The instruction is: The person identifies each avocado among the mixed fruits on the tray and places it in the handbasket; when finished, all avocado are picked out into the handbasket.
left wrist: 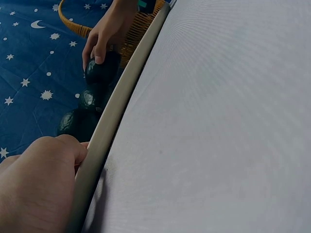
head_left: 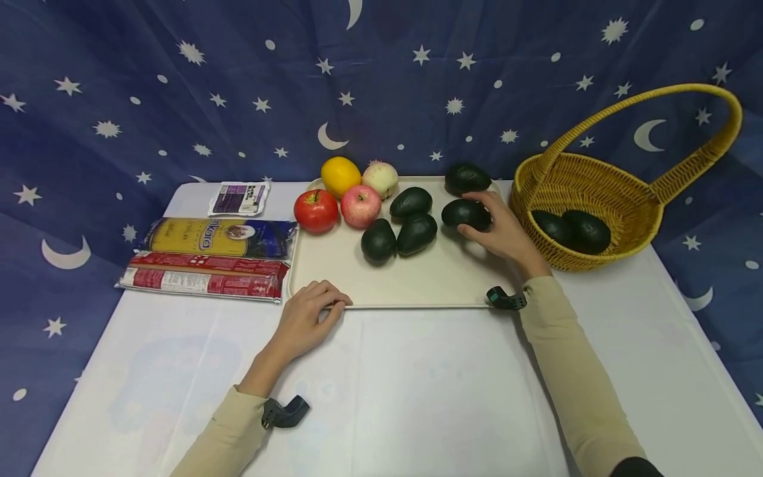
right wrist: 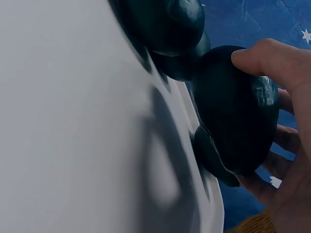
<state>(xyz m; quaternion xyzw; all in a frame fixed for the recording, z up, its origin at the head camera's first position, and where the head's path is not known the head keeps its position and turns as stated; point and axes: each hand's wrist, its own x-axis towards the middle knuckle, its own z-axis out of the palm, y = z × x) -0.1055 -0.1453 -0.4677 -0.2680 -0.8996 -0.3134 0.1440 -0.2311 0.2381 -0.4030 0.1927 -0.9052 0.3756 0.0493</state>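
My right hand (head_left: 503,228) holds a dark green avocado (head_left: 466,214) at the right side of the cream tray (head_left: 441,285), thumb on one side and fingers on the other. In the right wrist view, a shadow lies on the tray beside the held avocado (right wrist: 233,111); whether it touches the tray I cannot tell. Behind it is another avocado (head_left: 467,179). Three more, including one avocado (head_left: 378,242), cluster mid-tray. Two avocados (head_left: 587,232) lie inside the wicker basket (head_left: 596,262). With curled fingers, my left hand (head_left: 306,318) grips the tray's front rim near its left corner.
At the tray's back left sit a tomato (head_left: 316,211), a yellow fruit (head_left: 341,176), a pink apple (head_left: 360,206) and a pale fruit (head_left: 380,179). Left of the tray lie a yellow-blue packet (head_left: 220,237), a red packet (head_left: 205,274) and a small purple-white packet (head_left: 238,199). The basket's tall handle (head_left: 650,93) arches up.
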